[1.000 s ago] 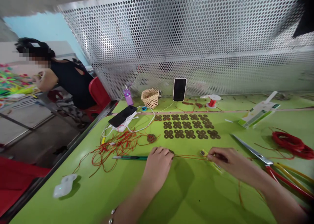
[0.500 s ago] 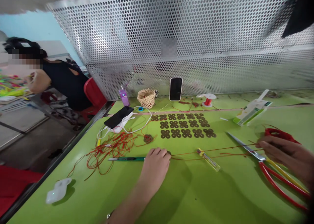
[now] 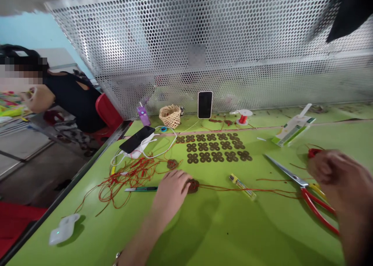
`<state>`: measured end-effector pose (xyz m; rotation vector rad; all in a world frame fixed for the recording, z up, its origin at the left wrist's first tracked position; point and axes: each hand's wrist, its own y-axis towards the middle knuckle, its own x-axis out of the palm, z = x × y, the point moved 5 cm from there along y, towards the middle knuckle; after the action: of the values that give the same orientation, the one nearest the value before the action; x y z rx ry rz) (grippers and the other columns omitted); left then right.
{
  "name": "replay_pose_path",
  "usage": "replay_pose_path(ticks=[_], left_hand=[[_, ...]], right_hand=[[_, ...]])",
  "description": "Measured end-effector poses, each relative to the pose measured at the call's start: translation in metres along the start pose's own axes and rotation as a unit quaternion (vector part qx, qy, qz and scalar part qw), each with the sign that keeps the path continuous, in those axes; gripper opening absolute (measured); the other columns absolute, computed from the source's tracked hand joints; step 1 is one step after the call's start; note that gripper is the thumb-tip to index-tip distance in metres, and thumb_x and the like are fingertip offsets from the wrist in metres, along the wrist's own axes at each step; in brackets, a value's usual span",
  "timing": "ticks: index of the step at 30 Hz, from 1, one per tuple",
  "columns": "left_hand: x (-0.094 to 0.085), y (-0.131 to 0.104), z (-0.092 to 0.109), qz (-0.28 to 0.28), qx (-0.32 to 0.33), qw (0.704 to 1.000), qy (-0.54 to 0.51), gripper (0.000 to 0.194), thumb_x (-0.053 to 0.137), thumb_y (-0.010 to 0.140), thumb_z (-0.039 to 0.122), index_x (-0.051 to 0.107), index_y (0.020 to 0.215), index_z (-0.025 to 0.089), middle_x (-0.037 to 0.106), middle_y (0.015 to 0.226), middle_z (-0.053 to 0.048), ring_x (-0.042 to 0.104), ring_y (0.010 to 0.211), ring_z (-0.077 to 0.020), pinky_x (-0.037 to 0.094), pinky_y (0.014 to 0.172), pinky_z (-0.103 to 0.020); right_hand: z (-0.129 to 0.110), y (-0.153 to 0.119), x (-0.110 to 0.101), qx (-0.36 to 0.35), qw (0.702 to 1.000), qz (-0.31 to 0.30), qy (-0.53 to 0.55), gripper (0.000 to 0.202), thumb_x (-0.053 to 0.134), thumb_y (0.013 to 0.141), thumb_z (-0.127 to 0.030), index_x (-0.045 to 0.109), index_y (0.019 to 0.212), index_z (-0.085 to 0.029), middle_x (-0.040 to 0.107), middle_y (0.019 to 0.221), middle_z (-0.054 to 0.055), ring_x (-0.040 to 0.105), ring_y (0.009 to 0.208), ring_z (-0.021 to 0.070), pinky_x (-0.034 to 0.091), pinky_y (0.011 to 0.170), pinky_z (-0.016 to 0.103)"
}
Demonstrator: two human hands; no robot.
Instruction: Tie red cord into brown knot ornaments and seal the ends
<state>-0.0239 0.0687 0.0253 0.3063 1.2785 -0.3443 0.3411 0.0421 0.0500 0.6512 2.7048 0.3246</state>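
My left hand (image 3: pixel 172 188) rests on the green table, its fingers closed at the edge of a cluster of old-looking coins (image 3: pixel 193 186) tied with red cord. From the cluster, thin red cords (image 3: pixel 262 189) run right across a small yellow-labelled tube (image 3: pixel 242 186). Slightly blurred, my right hand (image 3: pixel 333 172) is curled above the handles of red-handled scissors (image 3: pixel 303 182). Whatever its fingers hold is hidden. Just behind it lies a red cord bundle (image 3: pixel 314 152). A green craft knife (image 3: pixel 142 189) is partly covered by my left hand.
Rows of coin clusters (image 3: pixel 215 146) lie mid-table, with tangled red cords (image 3: pixel 128 176) to the left. Behind stand a wicker basket (image 3: pixel 170 116), a phone (image 3: pixel 205 105), a spool (image 3: pixel 243 118) and a perforated metal screen (image 3: pixel 233 56). A person (image 3: pixel 72 98) sits at far left.
My right hand has curled up and no longer stretches the cords, which now lie lower and slacker on the table. More of the coin cluster shows beside my left hand.
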Motion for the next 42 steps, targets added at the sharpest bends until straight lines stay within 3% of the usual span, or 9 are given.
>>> replay_pose_path(ticks=[2,4,8,14,21,28,34,39,42], left_hand=[[0.0,0.0,0.0,-0.011,0.006,1.0,-0.005,0.016,0.051,0.085,0.015,0.063,0.094,0.021,0.065,0.095,-0.001,0.057,0.092,-0.0203,0.043,0.084,-0.036],[0.003,0.0,0.004,-0.028,0.024,0.999,-0.016,0.016,0.052,0.084,0.016,0.064,0.094,0.022,0.065,0.094,-0.001,0.057,0.09,-0.0197,0.043,0.084,-0.036],[0.013,-0.001,0.012,-0.059,0.033,0.997,-0.032,0.019,0.053,0.084,0.016,0.066,0.095,0.022,0.065,0.093,-0.001,0.057,0.088,-0.0192,0.044,0.081,-0.034],[0.025,-0.002,0.023,-0.08,0.037,0.994,-0.057,0.021,0.053,0.084,0.013,0.066,0.098,0.019,0.063,0.094,-0.004,0.058,0.087,-0.0187,0.046,0.078,-0.031],[0.026,-0.004,0.028,-0.091,0.033,0.995,-0.034,0.017,0.052,0.084,0.016,0.066,0.093,0.021,0.063,0.09,-0.003,0.059,0.083,-0.0183,0.045,0.072,-0.028],[0.028,-0.001,0.028,-0.069,0.032,0.997,-0.007,0.008,0.054,0.083,0.02,0.061,0.084,0.019,0.062,0.085,-0.003,0.059,0.08,-0.0191,0.043,0.067,-0.028],[0.028,-0.002,0.029,-0.062,0.032,0.998,0.004,0.008,0.053,0.083,0.02,0.061,0.081,0.019,0.061,0.085,-0.003,0.059,0.079,-0.0189,0.042,0.066,-0.028],[0.027,-0.003,0.03,-0.061,0.032,0.998,-0.002,0.007,0.054,0.082,0.019,0.06,0.08,0.018,0.061,0.085,-0.003,0.058,0.08,-0.0199,0.044,0.067,-0.03],[0.024,-0.003,0.029,-0.028,0.032,0.998,-0.044,0.008,0.052,0.082,0.017,0.06,0.082,0.019,0.062,0.089,-0.004,0.056,0.087,-0.0209,0.045,0.075,-0.032]], right_hand=[[-0.008,-0.013,0.026,0.018,0.998,-0.041,0.041,0.028,0.054,0.079,-0.048,0.047,0.068,-0.023,0.039,0.055,-0.001,0.038,0.047,0.0115,0.03,0.042,0.03],[-0.016,-0.028,0.057,0.0,0.992,-0.123,-0.038,0.021,0.056,0.08,-0.042,0.055,0.079,-0.021,0.052,0.064,0.003,0.047,0.054,0.014,0.038,0.047,0.028],[-0.028,-0.063,0.12,-0.099,0.932,-0.309,-0.16,0.015,0.046,0.087,-0.026,0.059,0.084,-0.019,0.062,0.08,0.005,0.057,0.066,0.0156,0.049,0.061,0.029],[-0.032,-0.096,0.172,-0.232,0.875,-0.342,-0.252,0.021,0.054,0.082,-0.015,0.057,0.102,-0.021,0.061,0.097,0.006,0.058,0.088,0.021,0.05,0.073,0.035],[-0.025,-0.104,0.194,-0.29,0.839,-0.291,-0.357,0.01,0.051,0.082,-0.009,0.054,0.079,-0.018,0.058,0.079,0.004,0.054,0.073,0.0205,0.043,0.062,0.034],[-0.031,-0.107,0.197,-0.29,0.843,-0.307,-0.334,0.014,0.052,0.082,-0.01,0.055,0.092,-0.019,0.06,0.084,0.003,0.056,0.077,0.021,0.042,0.066,0.034],[-0.029,-0.106,0.198,-0.282,0.846,-0.295,-0.343,0.009,0.051,0.085,-0.012,0.056,0.083,-0.02,0.059,0.081,0.003,0.056,0.076,0.0197,0.042,0.065,0.033],[-0.021,-0.112,0.204,-0.317,0.827,-0.278,-0.372,0.009,0.05,0.085,-0.01,0.054,0.081,-0.018,0.057,0.078,0.003,0.056,0.072,0.0205,0.042,0.064,0.035],[-0.022,-0.114,0.205,-0.357,0.814,-0.278,-0.364,0.011,0.045,0.087,-0.01,0.053,0.084,-0.018,0.057,0.08,0.003,0.055,0.072,0.0203,0.043,0.064,0.035]])
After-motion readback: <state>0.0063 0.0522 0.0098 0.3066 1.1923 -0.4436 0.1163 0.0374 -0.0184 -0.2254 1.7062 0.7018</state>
